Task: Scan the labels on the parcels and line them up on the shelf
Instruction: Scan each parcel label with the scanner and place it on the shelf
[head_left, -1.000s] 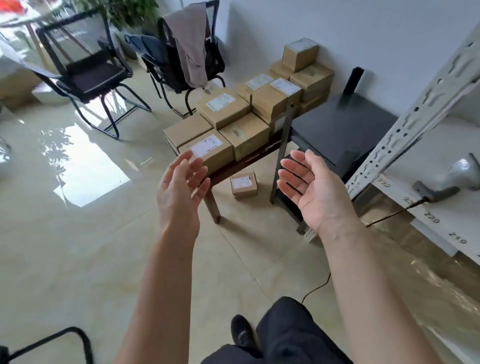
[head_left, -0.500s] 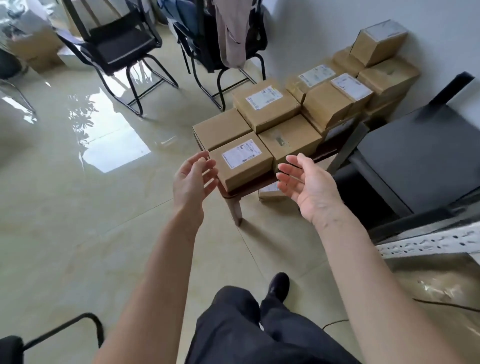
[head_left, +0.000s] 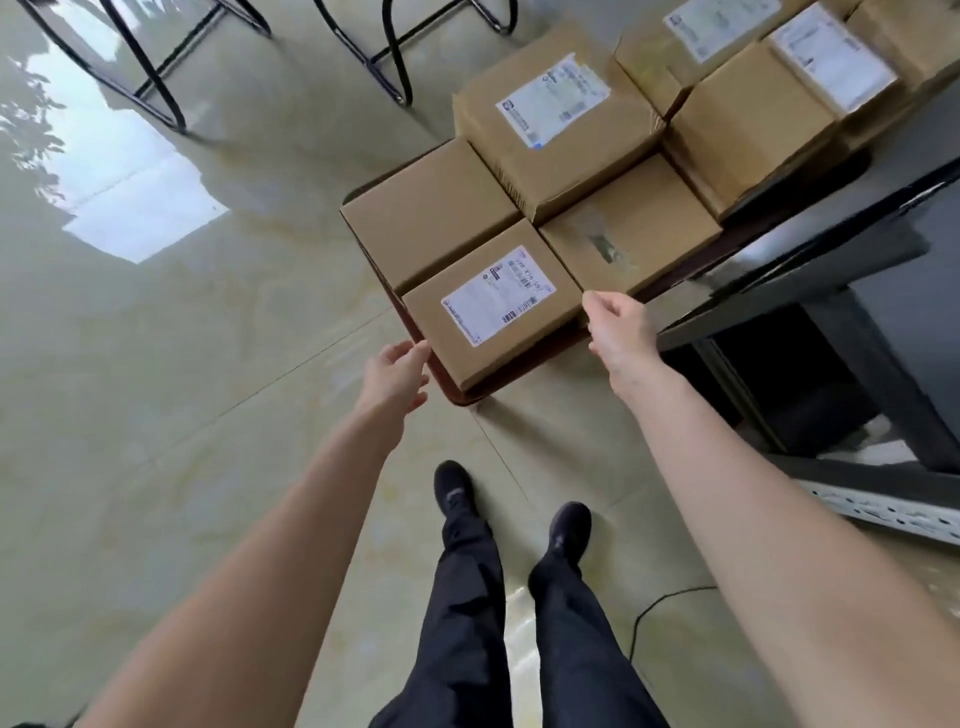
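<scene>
Flanking the nearest labelled parcel (head_left: 491, 312), left hand (head_left: 396, 376) and right hand (head_left: 618, 332) touch its sides, grip loose.

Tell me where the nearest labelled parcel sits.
The nearest labelled parcel sits on the low table's front corner, between left hand and right hand.

- Both arms bare, stretched forward and down, set apart.
- Left hand (head_left: 396, 375): palm faces inward to the right, fingers relaxed and slightly bent, tips forward.
- Right hand (head_left: 619, 325): back of hand toward camera, fingers loosely curled, thumb forward.
- Legs in dark trousers, dark shoes, left foot ahead of right.
</scene>
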